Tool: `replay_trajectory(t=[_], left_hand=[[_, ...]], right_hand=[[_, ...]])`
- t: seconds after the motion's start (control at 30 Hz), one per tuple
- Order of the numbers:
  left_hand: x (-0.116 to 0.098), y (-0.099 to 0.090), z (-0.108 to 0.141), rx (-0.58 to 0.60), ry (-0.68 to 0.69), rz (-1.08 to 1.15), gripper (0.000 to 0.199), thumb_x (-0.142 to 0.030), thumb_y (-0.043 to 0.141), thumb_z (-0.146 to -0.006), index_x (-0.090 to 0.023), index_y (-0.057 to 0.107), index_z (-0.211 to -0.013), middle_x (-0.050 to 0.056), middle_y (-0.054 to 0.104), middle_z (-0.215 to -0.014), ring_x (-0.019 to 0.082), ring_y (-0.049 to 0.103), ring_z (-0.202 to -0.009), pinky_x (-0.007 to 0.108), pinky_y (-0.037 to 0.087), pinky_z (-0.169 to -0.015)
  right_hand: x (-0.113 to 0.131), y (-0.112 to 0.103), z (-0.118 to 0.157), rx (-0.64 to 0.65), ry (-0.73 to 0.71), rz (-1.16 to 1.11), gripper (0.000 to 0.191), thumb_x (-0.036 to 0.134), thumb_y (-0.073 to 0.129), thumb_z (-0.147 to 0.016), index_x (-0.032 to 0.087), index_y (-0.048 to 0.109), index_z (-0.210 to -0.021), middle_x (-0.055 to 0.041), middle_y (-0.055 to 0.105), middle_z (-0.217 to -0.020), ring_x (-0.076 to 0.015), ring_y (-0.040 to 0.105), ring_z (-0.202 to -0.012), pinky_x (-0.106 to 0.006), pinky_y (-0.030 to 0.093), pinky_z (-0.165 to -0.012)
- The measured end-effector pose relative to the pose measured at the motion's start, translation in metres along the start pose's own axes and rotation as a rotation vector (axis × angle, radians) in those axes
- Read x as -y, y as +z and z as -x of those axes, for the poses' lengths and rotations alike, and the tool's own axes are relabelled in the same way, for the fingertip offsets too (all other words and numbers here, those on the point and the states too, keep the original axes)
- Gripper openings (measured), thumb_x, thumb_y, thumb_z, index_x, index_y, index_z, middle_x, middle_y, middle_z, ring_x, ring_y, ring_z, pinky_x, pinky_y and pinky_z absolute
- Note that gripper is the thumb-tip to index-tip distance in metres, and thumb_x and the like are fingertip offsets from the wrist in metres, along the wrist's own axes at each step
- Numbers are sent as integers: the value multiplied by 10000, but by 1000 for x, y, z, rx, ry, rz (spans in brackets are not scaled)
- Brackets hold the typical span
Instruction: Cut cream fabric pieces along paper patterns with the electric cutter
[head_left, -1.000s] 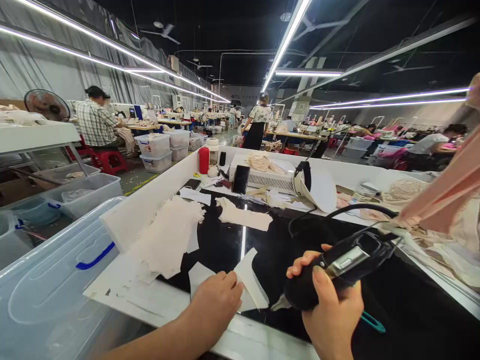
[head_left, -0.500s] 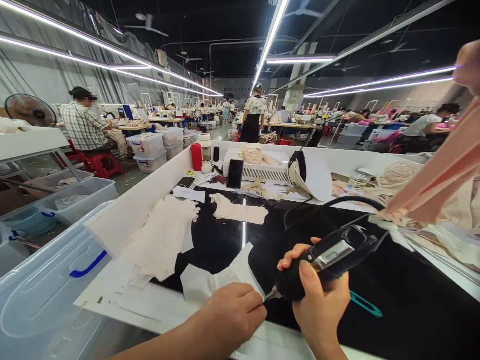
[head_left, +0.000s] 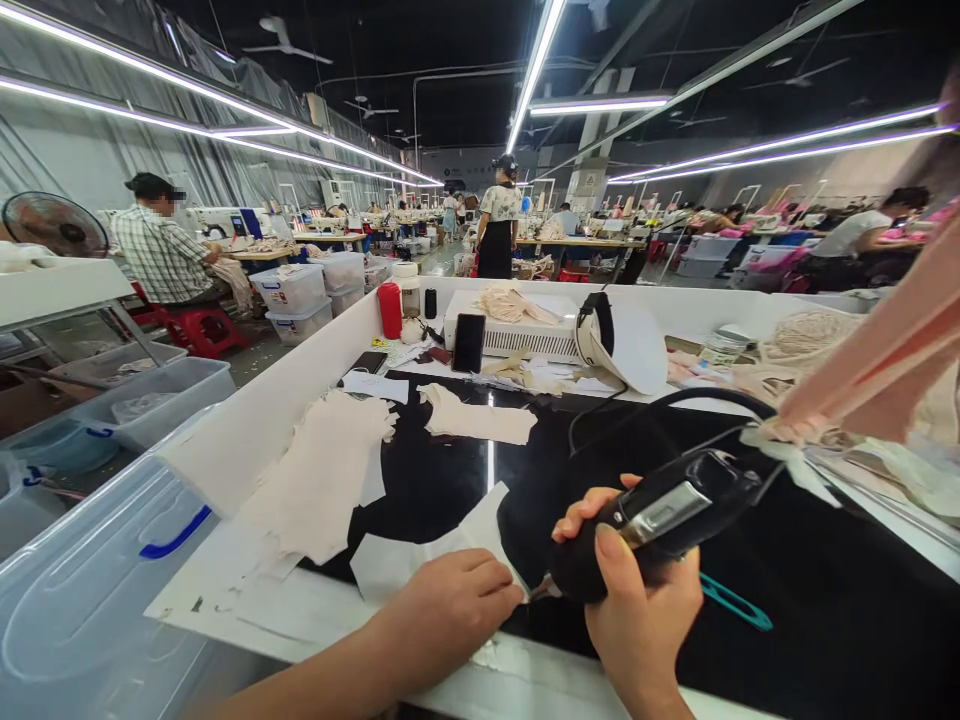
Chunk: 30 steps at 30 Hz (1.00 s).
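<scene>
My right hand (head_left: 645, 590) is closed around a black handheld electric tool (head_left: 667, 515) with a silver plate on its side and a narrow metal tip. The tip points left and down at the corner of a white cloth-like piece (head_left: 390, 560) on the black board (head_left: 750, 540). My left hand (head_left: 450, 610) lies over that piece with its fingers together, pinching or pressing its edge beside the tip. Whether the tip touches the piece, I cannot tell. A pink cloth strip (head_left: 862, 370) is tied near the tool's rear end.
A stack of cream cut pieces (head_left: 322, 480) lies left, another cream piece (head_left: 480, 415) farther back. A teal slim tool (head_left: 739, 603) lies right of my right hand. A phone (head_left: 469, 343) leans against a white box. A black cable (head_left: 697, 398) arches behind the tool.
My left hand has shifted slightly left and flattened over the white piece, whose left end moved a little left. The tool stays almost in place at the piece's corner.
</scene>
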<state>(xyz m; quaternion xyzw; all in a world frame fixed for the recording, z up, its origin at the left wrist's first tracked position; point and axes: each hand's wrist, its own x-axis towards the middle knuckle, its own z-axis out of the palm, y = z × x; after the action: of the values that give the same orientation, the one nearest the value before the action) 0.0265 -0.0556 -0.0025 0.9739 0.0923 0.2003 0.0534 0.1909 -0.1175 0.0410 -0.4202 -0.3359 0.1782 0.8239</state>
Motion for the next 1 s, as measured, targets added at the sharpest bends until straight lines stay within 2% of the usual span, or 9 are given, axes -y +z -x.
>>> replay_trajectory(t=[0.23, 0.67, 0.8, 0.9, 1.0], left_hand=[[-4, 0, 0, -92, -10, -38, 172, -134, 498, -1073, -167, 634, -1174, 58, 693, -1037, 195, 675, -988, 289, 561, -852], [-3, 3, 3, -59, -28, -60, 171, -148, 559, -1039, -168, 613, -1200, 65, 681, -1078, 203, 658, -1034, 325, 555, -952], [3, 18, 5, -122, 5, -96, 125, -191, 615, -1021, -171, 622, -1144, 47, 689, -1049, 186, 666, -978, 296, 551, -930], [12, 35, 5, -184, 66, -167, 77, -231, 632, -1014, -184, 628, -1074, 36, 687, -994, 162, 672, -897, 264, 552, -868], [19, 44, 4, -228, 85, -214, 66, -262, 625, -1037, -197, 627, -1049, 20, 688, -954, 133, 671, -843, 232, 538, -826]], right_hand=[[-1, -1, 0, 11, 3, 1, 416, 344, 827, -860, 261, 586, -1189, 0, 659, -860, -176, 642, -657, -355, 565, -637], [-3, -6, -2, 2, -1, 23, 429, 353, 831, -846, 260, 588, -1188, -3, 662, -839, -191, 649, -653, -373, 571, -634], [-5, -7, 1, -4, 23, 38, 449, 380, 839, -840, 257, 587, -1190, -11, 675, -851, -200, 661, -641, -372, 573, -617], [-4, -2, 4, -69, 54, 44, 461, 413, 849, -835, 262, 598, -1191, 1, 678, -862, -191, 657, -646, -363, 563, -652], [-2, 4, 5, -101, 78, 24, 469, 424, 856, -835, 268, 602, -1196, 18, 670, -866, -179, 644, -655, -356, 549, -683]])
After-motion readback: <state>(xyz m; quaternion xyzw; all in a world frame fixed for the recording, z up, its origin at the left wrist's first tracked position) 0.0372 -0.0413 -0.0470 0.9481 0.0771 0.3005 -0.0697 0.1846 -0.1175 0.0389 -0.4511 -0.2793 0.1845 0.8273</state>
